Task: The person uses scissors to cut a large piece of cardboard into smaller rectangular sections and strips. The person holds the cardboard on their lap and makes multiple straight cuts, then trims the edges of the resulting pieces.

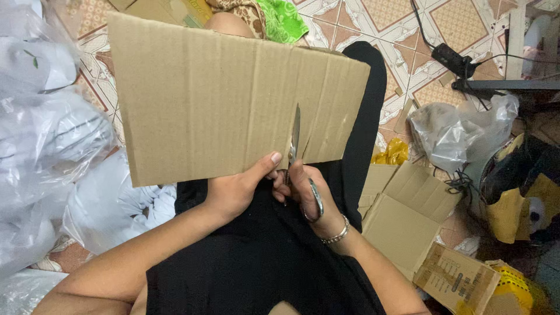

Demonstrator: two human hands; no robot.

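A large brown cardboard sheet [210, 99] lies tilted across my lap, over black clothing. My left hand [236, 189] grips its near edge, thumb on top. My right hand [309, 195] holds metal scissors [295, 140] whose blades point up into a slit cut from the sheet's near edge. A silver bracelet [337, 234] sits on my right wrist. The right part of the sheet shows a second slit beside the blades.
White plastic bags [46, 128] pile up at the left. Flattened cardboard boxes [408, 216] lie on the tiled floor at the right, near a clear plastic bag [461, 131], a yellow bag [394, 153], and a black cable with adapter [452, 58].
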